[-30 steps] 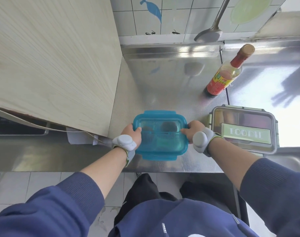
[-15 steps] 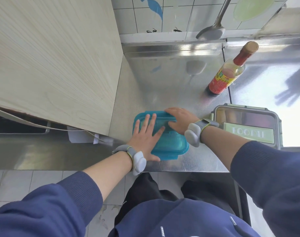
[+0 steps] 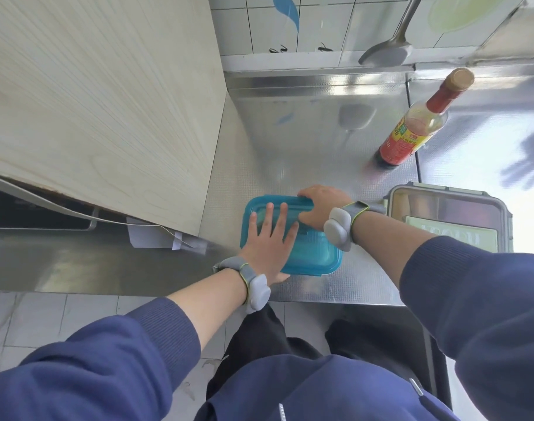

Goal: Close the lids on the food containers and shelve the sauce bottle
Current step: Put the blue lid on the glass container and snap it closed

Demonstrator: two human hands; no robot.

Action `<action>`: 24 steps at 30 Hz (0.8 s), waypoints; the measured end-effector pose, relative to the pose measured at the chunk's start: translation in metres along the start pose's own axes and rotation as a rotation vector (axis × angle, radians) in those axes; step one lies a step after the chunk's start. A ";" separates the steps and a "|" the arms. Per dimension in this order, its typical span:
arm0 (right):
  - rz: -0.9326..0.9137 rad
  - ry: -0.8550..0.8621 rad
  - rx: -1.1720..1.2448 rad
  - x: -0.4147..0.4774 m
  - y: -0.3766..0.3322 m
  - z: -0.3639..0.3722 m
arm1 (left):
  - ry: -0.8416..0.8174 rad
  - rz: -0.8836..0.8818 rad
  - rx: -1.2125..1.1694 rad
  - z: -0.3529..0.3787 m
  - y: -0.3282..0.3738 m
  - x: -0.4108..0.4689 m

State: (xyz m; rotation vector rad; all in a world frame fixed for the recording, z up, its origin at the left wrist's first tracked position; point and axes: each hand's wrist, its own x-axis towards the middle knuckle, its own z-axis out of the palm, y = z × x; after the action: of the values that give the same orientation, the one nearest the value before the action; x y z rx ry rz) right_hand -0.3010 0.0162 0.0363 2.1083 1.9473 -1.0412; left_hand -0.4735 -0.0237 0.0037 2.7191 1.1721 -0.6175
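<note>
Steel counter (image 3: 305, 141) ran under tiled wall, a wooden cabinet (image 3: 92, 101) crowding the left side. Near the front edge sat the blue box (image 3: 308, 253), and both hands were on its lid — the left hand (image 3: 267, 247) lay flat, fingers spread, palm bearing down and gripping nothing; the right hand (image 3: 320, 208) curled over the far rim, pressing there, though whether its fingers hooked a latch could not be told. So the step in hand looked like seating the blue lid. Next move, by my reckoning: check each edge was down, then turn to the grey box (image 3: 448, 220) just to the right, and after that the bottle (image 3: 411, 132) standing upright farther back, well apart from the hands. Hard to read — the grey box was cut off by the right sleeve and washed by glare, so its latches could not be judged, and no shelf for the bottle was in view
</note>
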 end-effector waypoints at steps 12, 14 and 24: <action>0.184 0.015 0.350 -0.009 0.013 -0.002 | -0.011 0.063 -0.155 -0.023 -0.011 0.005; 0.277 0.184 0.485 -0.015 0.027 -0.020 | 0.116 0.097 -0.273 -0.050 -0.007 0.022; 0.603 0.604 0.741 -0.043 0.129 -0.112 | 0.171 -0.026 -1.019 -0.153 0.060 0.186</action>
State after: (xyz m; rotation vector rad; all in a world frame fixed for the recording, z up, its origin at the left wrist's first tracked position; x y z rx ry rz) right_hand -0.1356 0.0119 0.0966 3.4202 0.9122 -1.1748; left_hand -0.2662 0.1000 0.0637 1.8846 1.1150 0.2072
